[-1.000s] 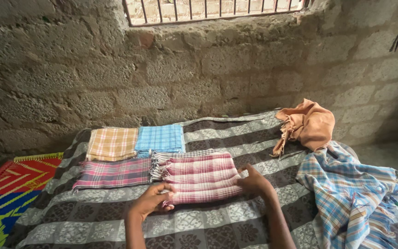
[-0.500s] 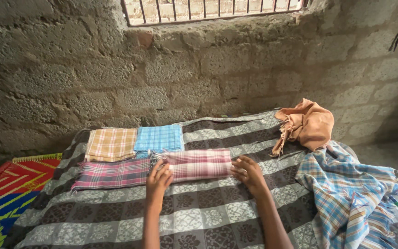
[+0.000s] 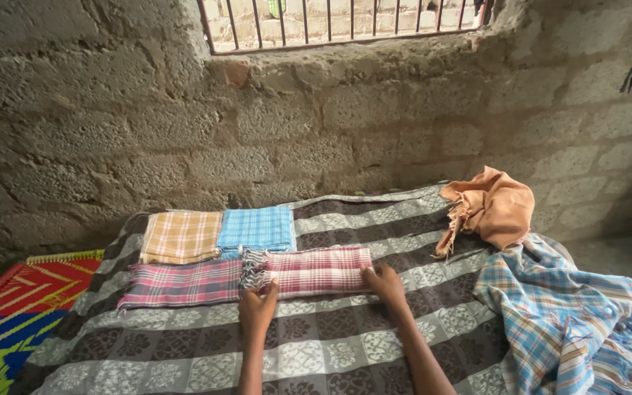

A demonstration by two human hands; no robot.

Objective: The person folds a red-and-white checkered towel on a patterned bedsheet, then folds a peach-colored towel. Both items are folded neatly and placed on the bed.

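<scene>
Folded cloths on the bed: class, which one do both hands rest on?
The red-and-white checked cloth, front row right. The left hand and right hand press its near edge; the pink, orange and blue ones lie untouched.

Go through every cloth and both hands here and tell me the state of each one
Red checked cloth: folded, both hands on it.
Pink checked cloth: folded flat.
Orange checked cloth: folded.
Blue checked cloth: folded.
Plain orange cloth: crumpled.
Blue plaid cloth: unfolded heap.
Left hand: flat, pressing.
Right hand: flat, pressing.

We see two bare forearms with no sleeves, watch or rings; the left hand [image 3: 257, 311] and right hand [image 3: 384, 281] are slim, with bare fingers.
</scene>
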